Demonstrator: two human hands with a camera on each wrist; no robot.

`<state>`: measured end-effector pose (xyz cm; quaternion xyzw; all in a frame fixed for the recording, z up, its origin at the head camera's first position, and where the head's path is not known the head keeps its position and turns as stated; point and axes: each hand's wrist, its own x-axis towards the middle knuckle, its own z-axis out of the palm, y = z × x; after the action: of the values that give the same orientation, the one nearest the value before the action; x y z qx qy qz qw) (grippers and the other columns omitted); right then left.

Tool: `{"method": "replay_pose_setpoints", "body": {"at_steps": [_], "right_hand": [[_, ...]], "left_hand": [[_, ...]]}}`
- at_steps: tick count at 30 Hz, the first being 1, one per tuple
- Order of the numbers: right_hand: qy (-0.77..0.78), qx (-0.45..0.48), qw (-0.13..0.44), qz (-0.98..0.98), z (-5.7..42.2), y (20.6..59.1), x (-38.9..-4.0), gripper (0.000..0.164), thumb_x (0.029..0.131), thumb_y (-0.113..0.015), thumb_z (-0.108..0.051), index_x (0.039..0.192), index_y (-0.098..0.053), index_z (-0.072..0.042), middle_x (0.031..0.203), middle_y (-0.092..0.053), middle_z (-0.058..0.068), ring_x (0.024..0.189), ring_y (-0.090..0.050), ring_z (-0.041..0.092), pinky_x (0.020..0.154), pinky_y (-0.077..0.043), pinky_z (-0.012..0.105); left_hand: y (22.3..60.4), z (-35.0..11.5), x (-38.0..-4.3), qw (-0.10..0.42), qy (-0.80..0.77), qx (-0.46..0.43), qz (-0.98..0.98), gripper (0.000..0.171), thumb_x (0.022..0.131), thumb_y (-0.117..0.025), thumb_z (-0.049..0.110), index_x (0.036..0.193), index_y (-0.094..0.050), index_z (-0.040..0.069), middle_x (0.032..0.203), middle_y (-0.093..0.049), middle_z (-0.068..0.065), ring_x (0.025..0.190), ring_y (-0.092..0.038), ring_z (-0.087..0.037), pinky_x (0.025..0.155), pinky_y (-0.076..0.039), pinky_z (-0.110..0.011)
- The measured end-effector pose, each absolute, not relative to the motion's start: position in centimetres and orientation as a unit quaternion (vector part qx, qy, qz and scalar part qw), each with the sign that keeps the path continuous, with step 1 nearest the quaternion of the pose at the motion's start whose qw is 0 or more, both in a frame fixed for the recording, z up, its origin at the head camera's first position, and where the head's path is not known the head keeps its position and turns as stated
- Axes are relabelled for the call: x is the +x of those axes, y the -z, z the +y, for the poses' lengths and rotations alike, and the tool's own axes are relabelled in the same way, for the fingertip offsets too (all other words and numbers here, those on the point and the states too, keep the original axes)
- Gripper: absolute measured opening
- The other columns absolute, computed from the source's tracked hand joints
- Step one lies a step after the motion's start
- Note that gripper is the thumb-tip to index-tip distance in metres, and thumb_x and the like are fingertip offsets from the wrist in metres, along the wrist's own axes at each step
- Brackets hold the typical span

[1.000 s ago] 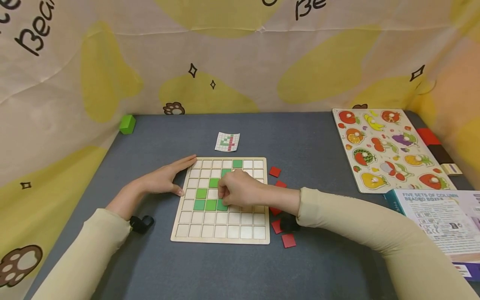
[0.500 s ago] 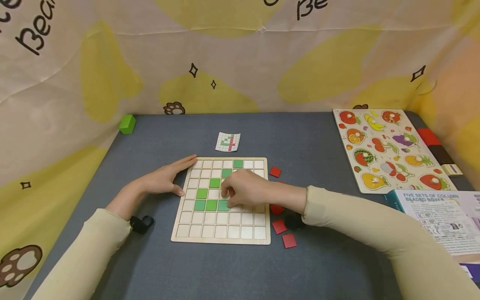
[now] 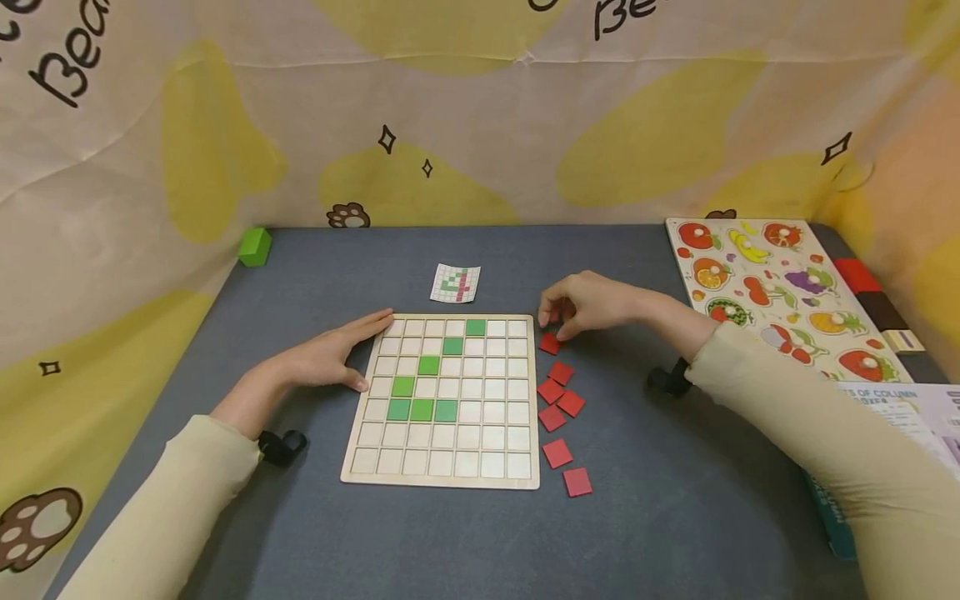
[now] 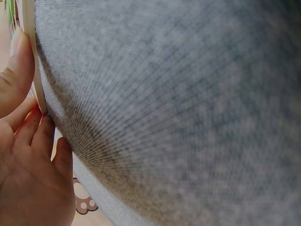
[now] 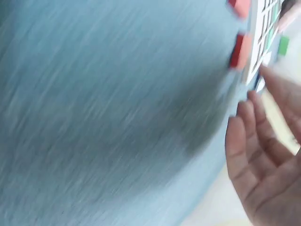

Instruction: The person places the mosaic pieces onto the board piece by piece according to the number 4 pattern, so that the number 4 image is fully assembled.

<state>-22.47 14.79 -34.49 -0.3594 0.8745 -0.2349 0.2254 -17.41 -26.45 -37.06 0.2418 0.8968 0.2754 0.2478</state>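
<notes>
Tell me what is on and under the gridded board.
Seven green tiles sit in squares of the gridded board. The table directly beneath is covered, so anything there cannot be seen.

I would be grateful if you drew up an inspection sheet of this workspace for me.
Surface: dark grey tabletop.
Board: gridded, flat on the tabletop, bearing seven green tiles.
Red tiles: seven, loose to the right of the board, some crowded together.
Card: beyond the board, printed with a grid of green and red squares.
Clutter: fruit puzzle and box at right, box partly behind a sleeve; green block at far left.
Left hand: touching the board's left edge.
Right hand: close to the farthest red tile, nothing seen in its fingers.
Cables: nothing seen.
Surroundings: patterned cloth behind and at both sides.
</notes>
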Motion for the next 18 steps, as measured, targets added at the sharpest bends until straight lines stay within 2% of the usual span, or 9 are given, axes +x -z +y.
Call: {"method": "replay_pose_setpoints", "body": {"at_steps": [4, 7, 14, 18], "right_hand": [[0.228, -0.375, 0.267, 0.858, 15.5, 35.1, -23.0, 0.028, 0.083, -0.078, -0.014, 0.109, -0.070, -0.020, 0.099, -0.064, 0.007, 0.081, -0.058, 0.014, 0.073, -0.048, 0.029], [0.217, -0.397, 0.270, 0.850, 15.1, 35.6, -22.8, 0.026, 0.083, -0.078, -0.018, 0.107, -0.069, -0.020, 0.093, -0.063, 0.005, 0.079, -0.055, 0.013, 0.072, -0.047, 0.028], [0.191, -0.381, 0.215, 0.879, 14.2, 35.2, -22.4, 0.023, 0.077, -0.083, -0.018, 0.084, -0.062, -0.013, 0.080, -0.062, 0.001, 0.070, -0.053, 0.012, 0.066, -0.044, 0.027], [0.237, -0.347, 0.170, 0.891, 13.2, 34.6, -22.0, 0.024, 0.075, -0.084, -0.018, 0.080, -0.062, -0.012, 0.077, -0.063, 0.001, 0.069, -0.055, 0.012, 0.065, -0.044, 0.027]], "left_hand": [[36.9, -26.5, -17.3, 0.249, -0.274, 0.238, 0.898, 0.108, 0.073, -0.080, 0.009, 0.159, -0.015, 0.007, 0.169, -0.006, -0.014, 0.155, -0.007, -0.042, 0.117, -0.017, -0.062], [36.9, -26.5, -17.3, 0.249, -0.273, 0.238, 0.898, 0.108, 0.074, -0.080, 0.010, 0.159, -0.015, 0.008, 0.169, -0.007, -0.014, 0.155, -0.007, -0.042, 0.116, -0.018, -0.063], [37.1, -26.5, -17.4, 0.248, -0.274, 0.240, 0.898, 0.108, 0.073, -0.080, 0.010, 0.159, -0.015, 0.008, 0.169, -0.007, -0.014, 0.155, -0.007, -0.042, 0.117, -0.018, -0.061], [37.2, -26.6, -17.4, 0.248, -0.271, 0.245, 0.897, 0.108, 0.073, -0.081, 0.011, 0.159, -0.015, 0.007, 0.169, -0.007, -0.014, 0.154, -0.008, -0.042, 0.117, -0.018, -0.062]]}}
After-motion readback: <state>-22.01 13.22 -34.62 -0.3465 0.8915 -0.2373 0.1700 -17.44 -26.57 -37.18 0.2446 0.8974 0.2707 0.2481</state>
